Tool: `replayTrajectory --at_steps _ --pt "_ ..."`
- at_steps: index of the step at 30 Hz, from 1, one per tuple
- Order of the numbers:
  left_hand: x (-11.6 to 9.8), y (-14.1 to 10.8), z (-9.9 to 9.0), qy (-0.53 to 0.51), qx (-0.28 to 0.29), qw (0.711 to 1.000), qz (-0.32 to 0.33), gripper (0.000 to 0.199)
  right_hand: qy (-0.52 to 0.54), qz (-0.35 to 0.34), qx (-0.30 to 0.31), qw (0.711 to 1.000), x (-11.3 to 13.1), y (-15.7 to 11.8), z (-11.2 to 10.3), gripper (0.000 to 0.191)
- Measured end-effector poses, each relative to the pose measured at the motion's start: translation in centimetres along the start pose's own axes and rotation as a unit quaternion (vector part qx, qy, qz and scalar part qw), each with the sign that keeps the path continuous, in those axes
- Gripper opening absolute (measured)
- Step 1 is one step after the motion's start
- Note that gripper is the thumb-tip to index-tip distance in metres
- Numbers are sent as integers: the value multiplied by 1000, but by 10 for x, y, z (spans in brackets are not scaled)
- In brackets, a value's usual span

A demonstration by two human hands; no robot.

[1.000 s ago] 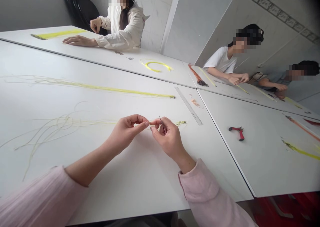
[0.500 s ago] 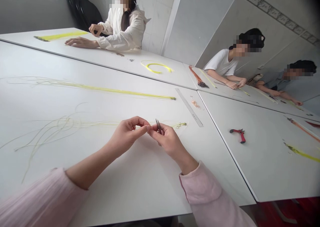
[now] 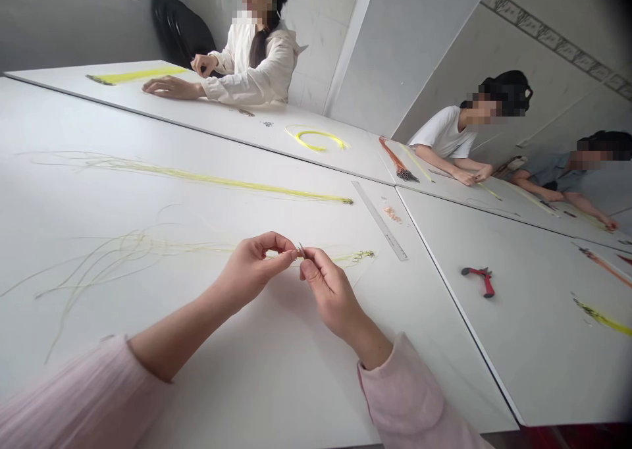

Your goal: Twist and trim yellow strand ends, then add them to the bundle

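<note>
My left hand [image 3: 264, 261] is closed in a pinch, thumb against forefinger, on the end of a thin yellow line that barely shows. My right hand [image 3: 330, 284] is closed around small scissors [image 3: 301, 247], whose pointed metal tips come out between the fingers and meet the left fingertips. The rest of the scissors is hidden in the right hand. Beneath and behind both hands lies a loose bundle of pale yellow lines [image 3: 135, 245], with small dark hook-like pieces [image 3: 364, 255] at its right end. Its middle is partly hidden by my left hand.
A second yellow bundle [image 3: 247, 187] lies farther back. A clear ruler [image 3: 380, 220] and small orange bits [image 3: 393, 214] lie to the right. Beyond a table seam are red-handled pliers [image 3: 481, 280] and another yellow bundle [image 3: 605, 317]. Several co-workers sit across the tables.
The scissors' tips have swung left to the pinched left fingertips, and my right hand has turned its grip, moving slightly down. The whole view has shifted a little.
</note>
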State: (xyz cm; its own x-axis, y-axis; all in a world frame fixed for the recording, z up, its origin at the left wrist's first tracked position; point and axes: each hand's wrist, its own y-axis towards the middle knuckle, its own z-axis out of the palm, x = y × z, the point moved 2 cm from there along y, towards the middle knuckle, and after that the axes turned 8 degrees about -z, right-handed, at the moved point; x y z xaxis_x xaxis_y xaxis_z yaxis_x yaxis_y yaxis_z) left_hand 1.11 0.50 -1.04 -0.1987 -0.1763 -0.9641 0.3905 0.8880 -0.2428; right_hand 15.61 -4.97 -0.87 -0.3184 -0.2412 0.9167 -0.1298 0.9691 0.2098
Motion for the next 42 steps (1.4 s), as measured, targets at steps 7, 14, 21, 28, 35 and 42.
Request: replayTrajectory --at_steps 7,14,21,28,35,42 --pt "-9 -4 3 54 2 999 -1 18 -51 -41 2 998 -1 -1 3 22" --pt "-12 -6 3 85 -1 996 19 15 -102 -51 -1 993 -4 -1 6 20" --pt "-12 -7 3 79 2 997 23 15 -111 -53 1 992 -6 -1 8 21" --pt "-14 -8 3 80 -3 996 26 16 -113 -52 5 992 -6 0 8 22" --pt "-11 -6 2 94 -5 995 26 17 -104 -48 13 993 -8 1 6 21" --pt "-7 -7 2 78 20 996 24 18 -93 -38 35 994 -7 1 3 19"
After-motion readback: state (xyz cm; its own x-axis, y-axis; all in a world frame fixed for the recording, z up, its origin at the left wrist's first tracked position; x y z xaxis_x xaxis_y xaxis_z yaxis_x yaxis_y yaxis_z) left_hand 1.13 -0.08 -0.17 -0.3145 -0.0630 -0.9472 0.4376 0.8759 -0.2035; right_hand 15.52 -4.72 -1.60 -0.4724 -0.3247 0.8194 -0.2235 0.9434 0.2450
